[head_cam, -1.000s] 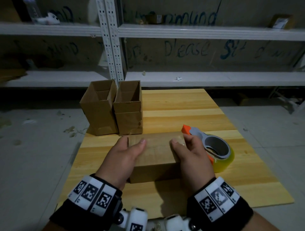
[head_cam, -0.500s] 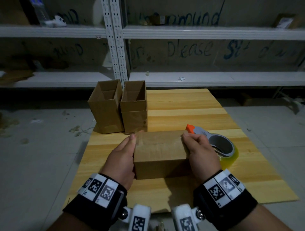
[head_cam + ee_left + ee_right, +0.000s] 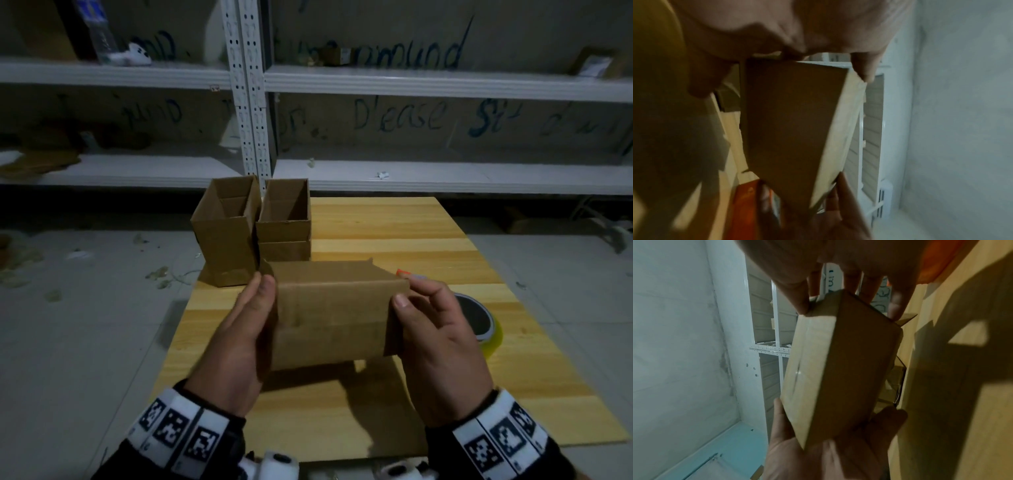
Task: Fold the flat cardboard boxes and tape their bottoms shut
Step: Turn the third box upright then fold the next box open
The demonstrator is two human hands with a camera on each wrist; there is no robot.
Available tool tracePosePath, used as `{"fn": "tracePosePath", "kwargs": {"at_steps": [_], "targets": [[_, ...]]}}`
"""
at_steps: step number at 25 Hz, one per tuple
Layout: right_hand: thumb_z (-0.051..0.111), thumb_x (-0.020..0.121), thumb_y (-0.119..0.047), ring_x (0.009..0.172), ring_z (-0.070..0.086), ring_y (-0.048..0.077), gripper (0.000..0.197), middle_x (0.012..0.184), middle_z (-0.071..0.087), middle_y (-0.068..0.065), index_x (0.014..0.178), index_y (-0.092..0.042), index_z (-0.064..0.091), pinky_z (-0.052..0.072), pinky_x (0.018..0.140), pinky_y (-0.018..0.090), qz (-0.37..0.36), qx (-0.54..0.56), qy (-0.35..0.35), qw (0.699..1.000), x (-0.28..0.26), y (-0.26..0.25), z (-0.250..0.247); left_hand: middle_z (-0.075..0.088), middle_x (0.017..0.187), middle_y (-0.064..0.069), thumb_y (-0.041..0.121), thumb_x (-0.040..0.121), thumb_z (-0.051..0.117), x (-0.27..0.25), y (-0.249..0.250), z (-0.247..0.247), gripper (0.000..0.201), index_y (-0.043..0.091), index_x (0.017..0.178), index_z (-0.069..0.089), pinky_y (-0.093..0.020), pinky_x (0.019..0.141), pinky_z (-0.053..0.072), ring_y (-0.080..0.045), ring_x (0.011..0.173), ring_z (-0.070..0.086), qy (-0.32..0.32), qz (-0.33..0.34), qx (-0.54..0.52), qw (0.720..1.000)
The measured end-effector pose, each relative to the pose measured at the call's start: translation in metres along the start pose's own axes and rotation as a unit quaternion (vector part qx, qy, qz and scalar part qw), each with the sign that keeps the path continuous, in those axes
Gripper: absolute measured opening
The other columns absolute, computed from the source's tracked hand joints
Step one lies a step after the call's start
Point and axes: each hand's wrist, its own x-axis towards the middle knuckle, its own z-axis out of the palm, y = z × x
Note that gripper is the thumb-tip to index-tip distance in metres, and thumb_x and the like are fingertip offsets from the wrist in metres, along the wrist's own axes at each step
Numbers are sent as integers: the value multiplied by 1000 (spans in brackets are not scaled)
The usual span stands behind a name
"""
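Folded cardboard box [image 3: 334, 315] held above the wooden table [image 3: 394, 233], left hand [image 3: 236, 342] and right hand [image 3: 442, 346] gripping opposite ends. Two open boxes [image 3: 253, 233] stand behind it; tape dispenser [image 3: 479, 322] just right.

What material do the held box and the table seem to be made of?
Box: brown cardboard, matte, with fold creases and thin flap edges. Table: probably wood, light planks with grain lines and a slight sheen; it could be a laminate.

A wooden table [image 3: 411, 233] is set on a littered grey floor [image 3: 85, 308]. Behind it, white metal shelves [image 3: 411, 82] are backed by a wall [image 3: 394, 116] scrawled with blue writing. The room is dimly lit.
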Motion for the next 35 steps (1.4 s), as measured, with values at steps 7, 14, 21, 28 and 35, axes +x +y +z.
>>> {"fn": "tracePosePath", "kwargs": {"at_steps": [7,14,21,28,35], "targets": [[87,66,-25,113,69,25,52,124,70,7,108,-15,59,58,96,51,22,-63,-1,998,-7,0,-1,44,157,18,21,43,104,1,-9,-18,147,83,137,9,-42,110,51,-8,142,53,-104,153,110,977],[82,60,-69,131,57,8,99,144,58,-14,148,-38,48,51,108,41,45,-217,-48,974,-7,2,5,56,144,18,28,61,97,-1,-18,-28,65,44,117,67,-35,105,55,-8,136,55,-67,335,372,863],[77,83,-47,92,77,6,55,108,81,-11,135,-39,62,56,79,38,128,-90,-41,987,-11,-12,26,42,150,19,39,70,90,-8,-19,-10,48,46,111,66,-24,97,58,-3,132,54,-100,371,478,790],[58,97,-34,128,58,43,51,139,64,20,147,-25,55,42,113,61,181,-62,7,982,-3,-4,24,37,143,34,56,62,87,-9,-17,-3,61,60,108,47,-15,90,53,11,125,48,-50,346,487,801],[51,83,-77,144,47,23,74,159,49,-4,151,-50,44,40,116,60,133,-153,-6,979,-1,-5,26,32,146,37,60,71,78,-7,-25,0,57,59,120,50,-26,91,59,15,129,44,-37,320,471,821]]}}
